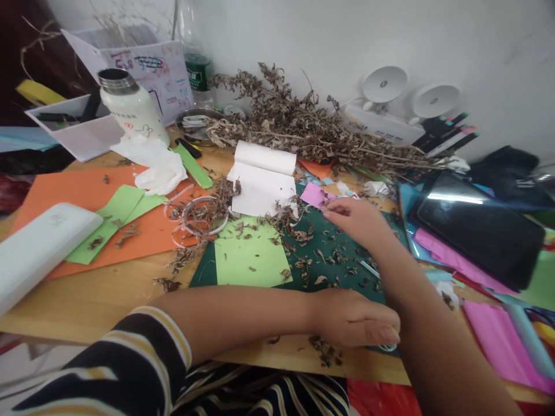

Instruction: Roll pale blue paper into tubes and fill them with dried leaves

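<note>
Pink slip [313,195] at green mat [205,271]'s far edge, long axis slanting near-right, right hand [349,218] grip unclear, left hand [359,319] closed, dried leaves [302,263] between.

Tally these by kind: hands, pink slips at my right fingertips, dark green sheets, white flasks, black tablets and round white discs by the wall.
Hands: 2 (left hand, right hand)
Pink slip: 1
Dark green sheet: 1
White flask: 1
Black tablet: 1
Round white discs: 2
Total: 8
</note>
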`<state>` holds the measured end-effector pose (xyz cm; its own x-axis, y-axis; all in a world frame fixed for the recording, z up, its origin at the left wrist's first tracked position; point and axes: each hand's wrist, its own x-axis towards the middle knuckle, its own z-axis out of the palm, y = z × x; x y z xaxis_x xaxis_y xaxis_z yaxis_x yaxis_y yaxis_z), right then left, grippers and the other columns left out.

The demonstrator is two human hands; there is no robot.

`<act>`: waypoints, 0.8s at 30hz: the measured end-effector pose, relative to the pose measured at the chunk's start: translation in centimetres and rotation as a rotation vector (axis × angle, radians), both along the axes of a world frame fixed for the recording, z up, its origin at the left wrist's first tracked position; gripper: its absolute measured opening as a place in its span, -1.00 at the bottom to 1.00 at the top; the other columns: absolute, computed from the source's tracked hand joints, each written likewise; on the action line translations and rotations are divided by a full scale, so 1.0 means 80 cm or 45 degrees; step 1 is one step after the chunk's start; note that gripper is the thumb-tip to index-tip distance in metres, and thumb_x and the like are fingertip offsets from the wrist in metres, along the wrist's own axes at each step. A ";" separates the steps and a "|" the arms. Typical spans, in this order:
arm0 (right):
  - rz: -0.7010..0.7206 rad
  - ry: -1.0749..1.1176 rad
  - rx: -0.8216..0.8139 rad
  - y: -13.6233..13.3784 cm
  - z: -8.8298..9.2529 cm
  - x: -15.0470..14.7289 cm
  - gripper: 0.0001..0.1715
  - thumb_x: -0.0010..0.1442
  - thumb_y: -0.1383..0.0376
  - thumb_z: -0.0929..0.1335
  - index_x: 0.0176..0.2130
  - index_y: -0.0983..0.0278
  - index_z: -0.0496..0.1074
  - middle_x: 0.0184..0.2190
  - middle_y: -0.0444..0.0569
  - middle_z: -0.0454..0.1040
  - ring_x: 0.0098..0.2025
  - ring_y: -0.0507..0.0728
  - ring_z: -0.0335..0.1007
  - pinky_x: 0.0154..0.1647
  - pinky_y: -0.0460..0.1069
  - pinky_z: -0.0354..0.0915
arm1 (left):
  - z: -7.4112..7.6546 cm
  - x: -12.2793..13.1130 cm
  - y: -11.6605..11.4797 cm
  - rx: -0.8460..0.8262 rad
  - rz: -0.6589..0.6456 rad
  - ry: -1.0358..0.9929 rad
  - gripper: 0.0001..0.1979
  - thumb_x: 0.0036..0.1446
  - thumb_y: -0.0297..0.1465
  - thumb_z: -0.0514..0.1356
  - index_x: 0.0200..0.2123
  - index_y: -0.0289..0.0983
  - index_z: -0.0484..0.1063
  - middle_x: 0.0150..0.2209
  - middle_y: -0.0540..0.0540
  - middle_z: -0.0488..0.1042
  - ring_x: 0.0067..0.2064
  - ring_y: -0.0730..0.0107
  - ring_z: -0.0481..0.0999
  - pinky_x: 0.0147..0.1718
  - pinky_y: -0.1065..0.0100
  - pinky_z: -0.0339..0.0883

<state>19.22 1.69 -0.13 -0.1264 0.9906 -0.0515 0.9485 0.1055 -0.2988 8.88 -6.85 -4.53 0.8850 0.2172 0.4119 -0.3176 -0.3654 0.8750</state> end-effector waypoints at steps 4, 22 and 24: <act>-0.067 0.314 0.114 -0.058 0.039 0.027 -0.76 -0.09 0.14 0.32 -0.42 0.25 0.42 -0.51 -0.11 0.45 -0.48 0.03 0.33 -0.49 -0.09 0.23 | -0.002 0.000 -0.001 0.022 0.041 0.005 -0.65 0.15 -0.17 -0.25 -0.45 -0.26 0.13 -0.47 -0.03 0.26 -0.41 0.49 0.26 -0.37 0.51 0.15; 0.394 -0.125 0.703 -0.222 0.033 0.029 -0.83 0.08 0.39 0.24 -0.27 0.29 0.35 -0.37 -0.01 0.42 -0.32 0.04 0.34 -0.29 -0.06 0.32 | -0.001 0.001 0.002 -0.158 -0.013 0.068 -0.11 -0.44 0.24 -0.03 -0.20 -0.38 0.26 -0.25 -0.16 0.35 -0.19 0.21 0.32 -0.18 0.33 0.19; 0.476 -0.179 0.666 -0.222 0.037 0.029 -0.80 0.10 0.39 0.21 -0.24 0.30 0.35 -0.35 0.00 0.40 -0.32 0.05 0.32 -0.31 -0.05 0.31 | -0.001 0.002 -0.001 -0.189 0.008 0.067 -0.12 -0.38 0.26 -0.11 -0.23 -0.39 0.26 -0.28 -0.15 0.34 -0.22 0.25 0.32 -0.21 0.34 0.20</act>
